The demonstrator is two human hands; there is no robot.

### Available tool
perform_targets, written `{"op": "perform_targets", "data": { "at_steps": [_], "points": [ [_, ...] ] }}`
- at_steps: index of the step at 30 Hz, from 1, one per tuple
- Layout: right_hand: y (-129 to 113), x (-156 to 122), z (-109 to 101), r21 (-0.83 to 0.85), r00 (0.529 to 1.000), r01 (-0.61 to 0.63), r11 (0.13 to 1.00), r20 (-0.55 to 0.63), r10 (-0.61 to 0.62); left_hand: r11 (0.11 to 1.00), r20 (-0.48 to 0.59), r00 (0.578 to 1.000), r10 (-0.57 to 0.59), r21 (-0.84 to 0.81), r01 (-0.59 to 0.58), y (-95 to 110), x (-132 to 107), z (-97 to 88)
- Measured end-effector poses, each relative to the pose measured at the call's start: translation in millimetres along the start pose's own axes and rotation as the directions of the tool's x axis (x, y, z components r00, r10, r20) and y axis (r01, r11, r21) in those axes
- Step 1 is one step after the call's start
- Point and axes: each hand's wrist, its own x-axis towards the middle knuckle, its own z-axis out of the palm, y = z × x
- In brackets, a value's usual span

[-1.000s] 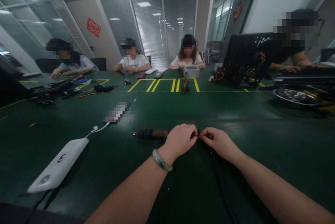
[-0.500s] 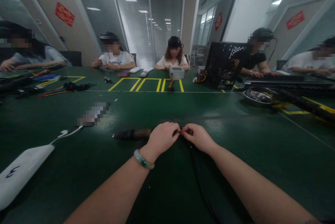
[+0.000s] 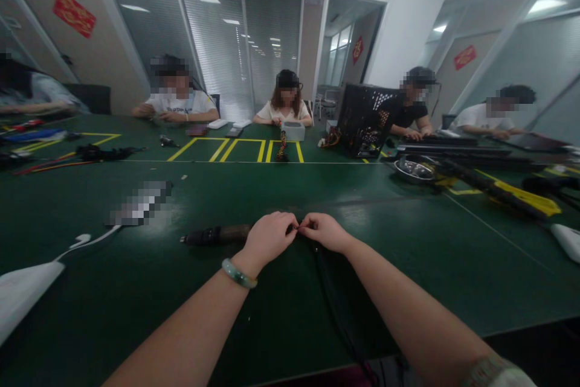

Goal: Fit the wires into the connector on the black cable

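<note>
While clamping fingertips on a small dark part (image 3: pixel 298 228), the left hand (image 3: pixel 269 237) and right hand (image 3: pixel 325 232) are touching; a brown-handled dark cylindrical tool (image 3: pixel 215 235) is lying beside. A thin black cable (image 3: pixel 327 290) is trailing below.

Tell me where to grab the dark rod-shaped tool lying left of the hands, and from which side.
Probably best to take the tool by its brown barrel, coming down from above with fingers across it. It lies flat on the table, lengthwise left to right. The left hand crowds its right end, and the black left end looks narrower.
</note>
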Motion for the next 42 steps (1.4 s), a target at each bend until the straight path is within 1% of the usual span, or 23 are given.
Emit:
{"op": "perform_targets", "data": {
  "at_steps": [4, 10, 15, 20, 26, 30, 34, 42],
  "points": [
    [1, 2, -2, 0.015, 0.999, -0.017, 1.0, 0.03, 0.017, 1.0, 0.021, 1.0, -0.006, -0.019, 0.006, 1, 0, -2.0],
    [-4, -5, -1, -0.001, 1.0, 0.008, 1.0, -0.01, -0.008, 1.0, 0.014, 1.0, -0.008, -0.027, 0.008, 0, -1, -1.6],
    [-5, -3, -3, 0.004, 1.0, 0.015, 1.0, 0.025, -0.015, 0.999, 0.025, 1.0, -0.014, -0.046, 0.015, -2, -1, -0.2],
    [-5, 0, -4, -0.013, 1.0, 0.015, 1.0, 0.024, -0.015, 0.997, 0.044, 0.998, -0.041, -0.058, 0.043, -2, 1, 0.1],
    [-7, 2, -6, -0.025, 1.0, 0.013, 1.0, 0.027, -0.012, 0.998, 0.03, 0.999, -0.032, -0.054, 0.033, -2, 2, 0.5],
    [-8, 3, -7, -0.041, 1.0, 0.009, 0.999, 0.02, -0.008, 0.997, 0.046, 0.997, -0.069, -0.036, 0.071, 0, 4, -1.0],
    [-9, 4, -8, -0.024, 1.0, 0.01, 1.0, 0.025, -0.01, 0.995, 0.067, 0.994, -0.082, -0.054, 0.086, 1, 5, -3.5],
    [-10, 4, -9, -0.011, 1.0, -0.015, 1.0, 0.022, 0.015, 0.991, 0.042, 0.996, -0.083, -0.101, 0.086, -3, 6, -1.0]
  ]
}}
